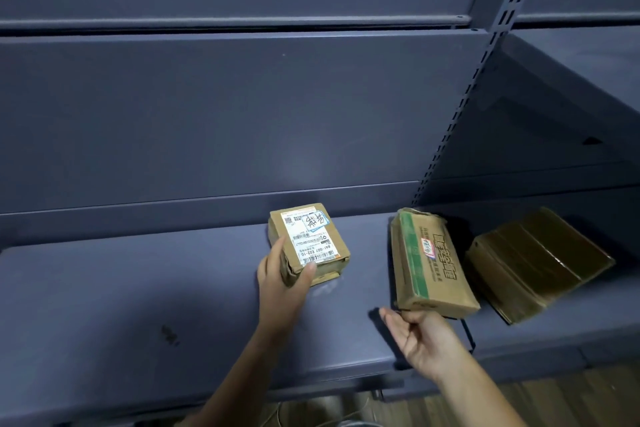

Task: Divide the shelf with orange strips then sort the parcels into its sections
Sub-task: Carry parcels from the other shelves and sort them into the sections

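A left hand (282, 279) grips a small brown cardboard parcel with a white label (309, 242) on the dark blue metal shelf (138, 288) — the right hand (424, 340), fingers loosely spread, touches a green-printed cardboard box (431, 262) nearby.

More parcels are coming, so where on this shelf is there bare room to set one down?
The shelf is bare left of the labelled parcel that the left hand grips. A narrower gap lies between it and the green-printed box. Rightward, that box and the taped parcel sit crowded together.
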Demonstrator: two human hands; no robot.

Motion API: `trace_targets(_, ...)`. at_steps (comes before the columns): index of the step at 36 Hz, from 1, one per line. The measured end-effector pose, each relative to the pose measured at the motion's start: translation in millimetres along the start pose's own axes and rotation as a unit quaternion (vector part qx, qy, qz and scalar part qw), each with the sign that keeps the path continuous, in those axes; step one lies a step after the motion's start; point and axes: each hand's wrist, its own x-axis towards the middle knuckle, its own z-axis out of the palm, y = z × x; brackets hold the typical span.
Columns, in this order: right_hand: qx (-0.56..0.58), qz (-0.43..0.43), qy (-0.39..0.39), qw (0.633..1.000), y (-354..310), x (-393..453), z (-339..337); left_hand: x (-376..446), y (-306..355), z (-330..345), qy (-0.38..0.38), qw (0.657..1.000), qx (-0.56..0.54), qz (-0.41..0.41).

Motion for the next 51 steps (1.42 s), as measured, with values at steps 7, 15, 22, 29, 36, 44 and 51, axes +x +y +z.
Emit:
trace_targets(7, -0.129, -0.031, 0.003, 0.991, 8, -1, -6, 1, -2, 5, 0.030, 0.999, -0.005, 0.010)
trace_targets(15, -0.391, -0.277, 0.153, 0.864, 0, -11, -36, 5, -9, 9, 0.029, 0.999, -0.045, -0.002)
trace_targets(22, -0.433, -0.424, 0.203, 0.770, -15, -18, -48, 2, -17, 8, -0.004, 0.997, -0.076, -0.022)
trace_targets(29, -0.418, -0.386, 0.227, 0.790, -35, -3, -44, -6, -11, 7, -0.026, 0.996, -0.085, -0.017)
trace_targets(36, -0.393, -0.360, 0.205, 0.821, -48, 17, -48, -11, -10, 7, -0.027, 0.995, -0.097, -0.011)
trace_targets(44, -0.390, -0.393, 0.167, 0.816, -22, 18, -38, -19, -14, 7, -0.037, 0.992, -0.114, -0.036)
trace_targets(51, -0.372, -0.432, 0.101, 0.815, -7, 13, -25, -29, -9, 10, -0.074, 0.988, -0.132, -0.002)
